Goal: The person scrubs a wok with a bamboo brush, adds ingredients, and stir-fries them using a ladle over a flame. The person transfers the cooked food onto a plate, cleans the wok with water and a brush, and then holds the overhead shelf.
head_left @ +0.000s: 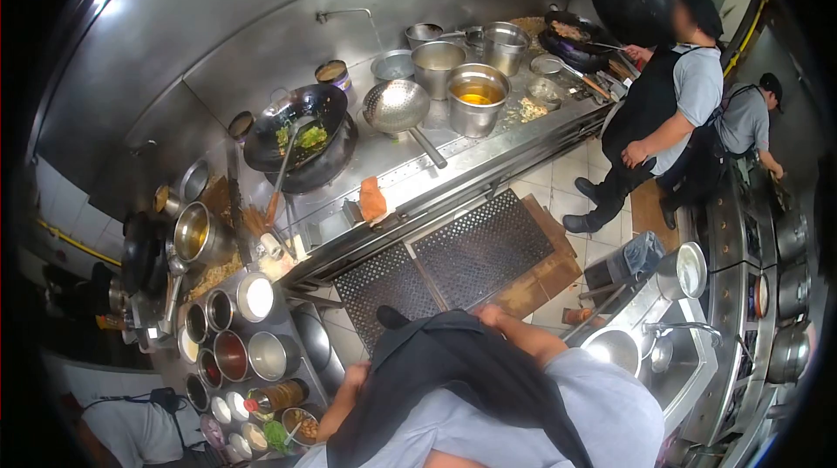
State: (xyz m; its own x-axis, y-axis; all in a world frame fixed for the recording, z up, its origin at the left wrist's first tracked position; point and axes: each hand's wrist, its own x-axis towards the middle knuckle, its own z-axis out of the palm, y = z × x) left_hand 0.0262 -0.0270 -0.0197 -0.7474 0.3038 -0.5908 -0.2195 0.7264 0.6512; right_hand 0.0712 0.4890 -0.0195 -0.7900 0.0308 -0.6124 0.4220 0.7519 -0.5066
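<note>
My left hand (pixel 356 375) is low beside the black apron (pixel 436 355), near the rack of seasoning containers. My right hand (pixel 491 315) rests by the apron's other edge. The fingers of both hands are too small and partly hidden to read, and I see no object in either one. In front of me a wok (pixel 327 158) sits on the range with green vegetables (pixel 309 138) in it. A long-handled ladle (pixel 286 163) leans in the wok. On the counter edge lies an orange cloth (pixel 373 199).
A perforated strainer (pixel 397 104) lies beside metal pots, one a pot of yellow oil (pixel 478 100). Seasoning tubs (pixel 266 355) crowd the left. A sink (pixel 689 381) is at right. A co-worker (pixel 671 93) stands at another wok (pixel 575 40); other people work nearby. A perforated mat (pixel 479 245) covers the floor.
</note>
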